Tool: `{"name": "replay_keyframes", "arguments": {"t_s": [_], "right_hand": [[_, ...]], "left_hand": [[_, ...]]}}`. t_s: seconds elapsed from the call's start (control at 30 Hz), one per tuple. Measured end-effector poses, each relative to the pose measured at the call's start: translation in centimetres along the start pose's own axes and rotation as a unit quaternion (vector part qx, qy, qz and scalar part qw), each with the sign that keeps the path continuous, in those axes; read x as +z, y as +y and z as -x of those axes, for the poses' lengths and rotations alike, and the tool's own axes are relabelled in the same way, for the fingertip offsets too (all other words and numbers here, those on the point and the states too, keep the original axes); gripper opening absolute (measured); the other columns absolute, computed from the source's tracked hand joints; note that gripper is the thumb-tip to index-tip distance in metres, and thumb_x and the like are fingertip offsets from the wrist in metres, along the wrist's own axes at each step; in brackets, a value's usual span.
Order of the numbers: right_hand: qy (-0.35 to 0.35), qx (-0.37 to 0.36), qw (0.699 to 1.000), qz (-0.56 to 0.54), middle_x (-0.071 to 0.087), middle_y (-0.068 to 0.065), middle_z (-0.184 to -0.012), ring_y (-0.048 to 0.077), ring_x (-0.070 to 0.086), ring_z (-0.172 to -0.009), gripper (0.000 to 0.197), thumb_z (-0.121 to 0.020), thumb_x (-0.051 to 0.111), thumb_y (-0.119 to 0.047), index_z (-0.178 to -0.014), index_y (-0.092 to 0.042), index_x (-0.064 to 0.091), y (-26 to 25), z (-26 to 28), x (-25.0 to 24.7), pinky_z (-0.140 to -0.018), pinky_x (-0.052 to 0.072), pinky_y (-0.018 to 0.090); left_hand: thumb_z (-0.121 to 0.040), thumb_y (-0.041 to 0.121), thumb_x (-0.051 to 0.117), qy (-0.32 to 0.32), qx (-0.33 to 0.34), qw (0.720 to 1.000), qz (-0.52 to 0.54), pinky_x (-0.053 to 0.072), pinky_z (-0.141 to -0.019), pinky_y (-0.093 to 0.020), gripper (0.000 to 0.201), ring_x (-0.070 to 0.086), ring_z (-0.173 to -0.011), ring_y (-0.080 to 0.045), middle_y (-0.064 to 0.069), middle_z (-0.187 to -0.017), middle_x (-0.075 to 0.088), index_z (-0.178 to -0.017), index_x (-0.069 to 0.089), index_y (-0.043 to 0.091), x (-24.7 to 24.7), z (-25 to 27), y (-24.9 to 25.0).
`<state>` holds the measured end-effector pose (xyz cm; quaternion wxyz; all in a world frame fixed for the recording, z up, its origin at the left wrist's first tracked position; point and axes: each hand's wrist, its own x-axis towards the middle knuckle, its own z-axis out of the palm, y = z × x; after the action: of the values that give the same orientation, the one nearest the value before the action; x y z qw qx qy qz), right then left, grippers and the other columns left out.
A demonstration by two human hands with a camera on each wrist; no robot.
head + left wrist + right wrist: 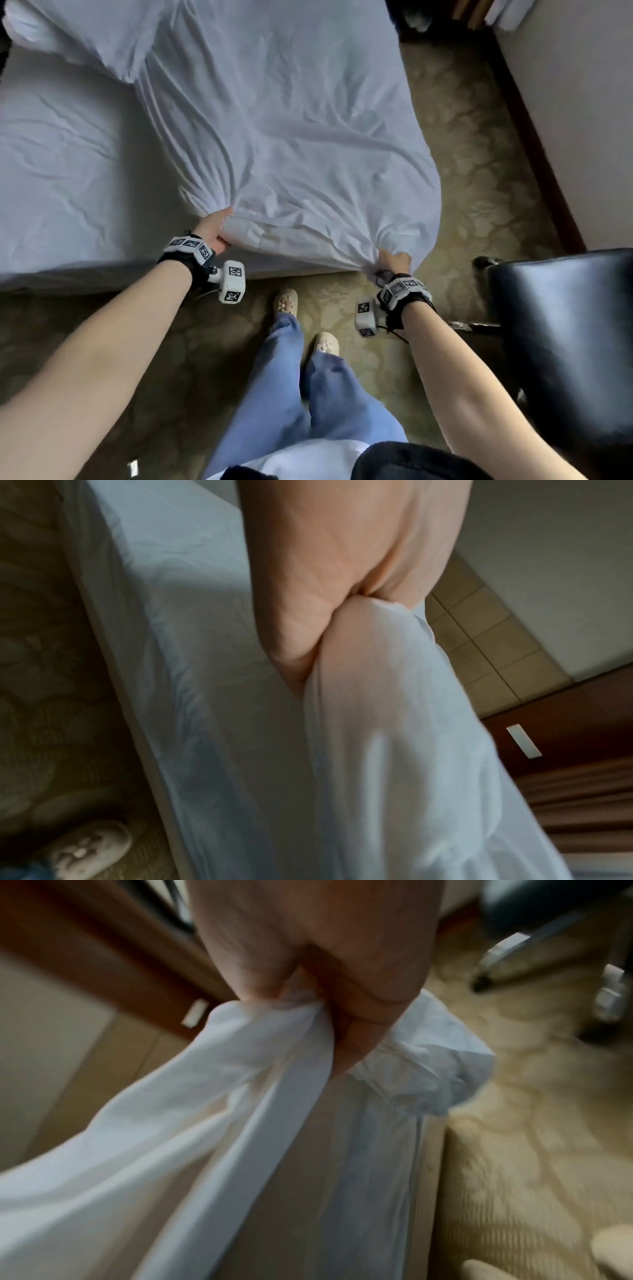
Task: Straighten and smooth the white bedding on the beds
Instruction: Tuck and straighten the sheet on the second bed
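White duvet (274,120) wrinkled, bunched at near edge; bed sheet (68,164) creased.

Bed (51,260) w/ wrinkled white sheet (68,164); rumpled white duvet (274,120) on top, right side. Patterned carpet (462,137) under bed.

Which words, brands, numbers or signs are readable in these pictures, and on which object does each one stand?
No readable text: there are no words, brands or numbers in any view.
Wrist bands and the camera block: black-and-white square code markers, patterns only, no letters.
White duvet gripped by left hand and right hand: plain, no label visible.
Pale plate on the dark wood: blurred, nothing legible.
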<state>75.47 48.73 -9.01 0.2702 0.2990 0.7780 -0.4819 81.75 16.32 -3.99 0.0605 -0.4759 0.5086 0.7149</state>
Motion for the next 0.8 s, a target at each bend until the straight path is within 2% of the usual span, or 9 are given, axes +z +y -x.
{"name": "replay_keyframes", "arguments": {"t_s": [0.13,0.23,0.33,0.43,0.57,0.63,0.7,0.73,0.8], "right_hand": [[-0.050,0.089,0.972,-0.210,0.051,0.001,-0.069,0.014,0.053,-0.055,0.025,-0.092,0.055,-0.015,-0.073,-0.021,0.040,2.9,-2.1,1.5,-0.049,0.050,0.021],[-0.080,0.143,0.886,-0.435,0.061,-0.002,-0.050,0.010,0.057,-0.039,0.017,-0.089,0.060,-0.021,-0.077,-0.019,0.048,4.1,-2.2,2.9,-0.039,0.048,0.017],[-0.106,0.125,0.800,-0.577,0.071,0.000,-0.110,0.021,0.066,-0.086,0.036,-0.082,0.063,-0.051,-0.092,-0.017,0.062,5.6,-3.1,4.7,-0.087,0.055,0.042],[-0.070,0.173,0.770,-0.610,0.063,-0.003,-0.110,0.021,0.054,-0.112,0.056,-0.085,0.044,-0.068,-0.112,-0.021,0.056,6.6,-5.2,6.1,-0.085,0.052,0.041],[-0.119,0.231,0.779,-0.571,0.044,0.014,-0.140,0.032,0.045,-0.127,0.113,-0.058,0.052,-0.087,-0.142,-0.013,0.035,8.5,-8.1,7.1,-0.102,0.040,0.051],[-0.101,0.228,0.824,-0.509,0.054,0.016,-0.113,0.028,0.056,-0.103,0.086,-0.075,0.039,-0.081,-0.125,-0.011,0.042,8.1,-8.7,7.0,-0.098,0.045,0.042],[-0.066,0.201,0.871,-0.443,0.054,0.005,-0.083,0.017,0.059,-0.068,0.043,-0.094,0.036,-0.055,-0.109,-0.016,0.047,6.4,-8.0,6.6,-0.073,0.048,0.029],[-0.058,0.184,0.905,-0.380,0.056,0.003,-0.080,0.015,0.061,-0.064,0.028,-0.096,0.042,-0.039,-0.102,-0.014,0.053,5.7,-8.4,6.5,-0.071,0.043,0.026],[0.009,0.125,0.958,-0.259,0.065,0.008,-0.105,0.022,0.065,-0.093,0.027,-0.092,0.052,-0.025,-0.114,-0.012,0.060,5.2,-8.7,4.7,-0.077,0.042,0.027]], "left_hand": [[-0.094,0.025,0.051,0.010,-0.008,1.000,0.002,0.051,-0.074,-0.030,0.024,0.064,-0.078,-0.021,-0.006,-0.073,0.072,-0.088,0.068,0.010,0.5,-1.3,0.1],[-0.093,0.027,0.052,0.023,-0.008,1.000,0.018,0.052,-0.072,-0.029,0.034,0.069,-0.070,-0.021,-0.007,-0.072,0.073,-0.072,0.074,0.011,0.4,-1.6,0.1],[-0.090,0.026,0.056,0.035,-0.008,0.999,0.020,0.051,-0.076,-0.032,0.033,0.068,-0.078,-0.024,-0.009,-0.077,0.075,-0.071,0.075,0.009,-0.7,-2.3,-0.3],[-0.086,0.028,0.060,0.061,-0.019,0.998,0.024,0.051,-0.086,-0.034,0.025,0.067,-0.091,-0.026,-0.012,-0.102,0.072,-0.089,0.074,0.007,-2.8,-3.7,-0.7],[-0.083,0.028,0.062,0.099,-0.003,0.993,0.070,0.044,-0.103,-0.039,0.045,0.060,-0.114,-0.029,-0.011,-0.124,0.064,-0.121,0.061,0.005,-6.0,-5.2,-0.6],[-0.084,0.027,0.061,0.105,0.005,0.991,0.082,0.043,-0.104,-0.040,0.049,0.059,-0.117,-0.030,-0.012,-0.127,0.062,-0.127,0.058,0.003,-6.9,-5.5,-0.8],[-0.083,0.027,0.062,0.110,0.005,0.991,0.078,0.043,-0.105,-0.041,0.050,0.058,-0.118,-0.031,-0.014,-0.128,0.060,-0.127,0.057,0.003,-6.9,-5.4,-1.1],[-0.083,0.027,0.063,0.118,0.007,0.991,0.067,0.044,-0.104,-0.039,0.046,0.059,-0.116,-0.030,-0.013,-0.127,0.061,-0.122,0.060,0.003,-6.4,-5.2,-1.3],[-0.082,0.028,0.067,0.144,0.005,0.988,0.052,0.047,-0.100,-0.035,0.036,0.061,-0.107,-0.027,-0.013,-0.121,0.063,-0.108,0.064,0.004,-5.7,-5.5,-1.9]]}}
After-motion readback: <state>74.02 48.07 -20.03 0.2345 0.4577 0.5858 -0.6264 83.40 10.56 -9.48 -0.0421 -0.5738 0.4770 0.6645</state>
